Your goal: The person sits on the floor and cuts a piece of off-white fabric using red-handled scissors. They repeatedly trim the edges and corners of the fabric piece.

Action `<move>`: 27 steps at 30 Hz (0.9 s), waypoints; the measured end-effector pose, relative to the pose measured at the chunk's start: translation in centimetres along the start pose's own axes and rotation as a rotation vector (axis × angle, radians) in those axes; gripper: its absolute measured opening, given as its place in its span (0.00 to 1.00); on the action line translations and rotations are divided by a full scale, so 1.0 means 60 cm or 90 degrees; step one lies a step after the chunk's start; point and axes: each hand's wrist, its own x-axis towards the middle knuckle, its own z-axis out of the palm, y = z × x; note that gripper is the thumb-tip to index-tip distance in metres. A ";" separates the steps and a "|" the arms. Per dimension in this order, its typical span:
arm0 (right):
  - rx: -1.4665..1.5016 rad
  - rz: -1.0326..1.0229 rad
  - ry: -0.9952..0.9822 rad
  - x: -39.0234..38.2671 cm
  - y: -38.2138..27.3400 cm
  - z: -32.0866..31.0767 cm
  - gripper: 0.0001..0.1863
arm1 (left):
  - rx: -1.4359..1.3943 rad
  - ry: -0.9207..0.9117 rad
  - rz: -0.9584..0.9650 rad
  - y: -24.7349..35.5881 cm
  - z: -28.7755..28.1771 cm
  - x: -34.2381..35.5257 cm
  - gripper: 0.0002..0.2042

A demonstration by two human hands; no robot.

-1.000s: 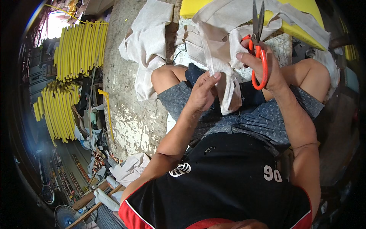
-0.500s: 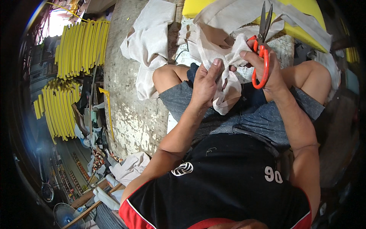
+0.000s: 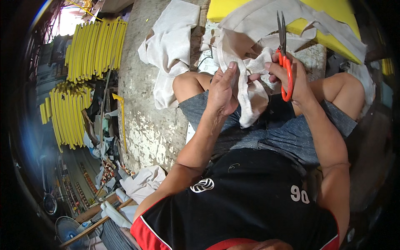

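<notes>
My left hand (image 3: 223,89) pinches a strip of off-white cloth (image 3: 246,104) between thumb and fingers, and the strip's end hangs over my lap. Scissors with orange-red handles (image 3: 286,71) rest in my right hand (image 3: 295,79), blades pointing away from me and nearly together. The thumb and fingertips of that hand are close to the same cloth; whether they pinch it is hard to see. Beyond both hands the rest of the cloth spreads out in folds, partly over a yellow slab (image 3: 333,18).
Another off-white cloth piece (image 3: 173,39) lies on the worn tabletop (image 3: 146,121) to the left. Yellow strips (image 3: 96,50) hang in bundles at the far left. A fan (image 3: 68,231) and a crumpled cloth (image 3: 143,183) are at the lower left.
The scissor blades have come closer together and the scissors have turned slightly. The cloth strip has been turned in my hands, and my left fingers have shifted on it.
</notes>
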 end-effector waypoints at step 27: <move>-0.212 0.066 -0.355 -0.045 -0.012 0.029 0.36 | 0.016 0.044 0.221 0.055 -0.011 0.015 0.17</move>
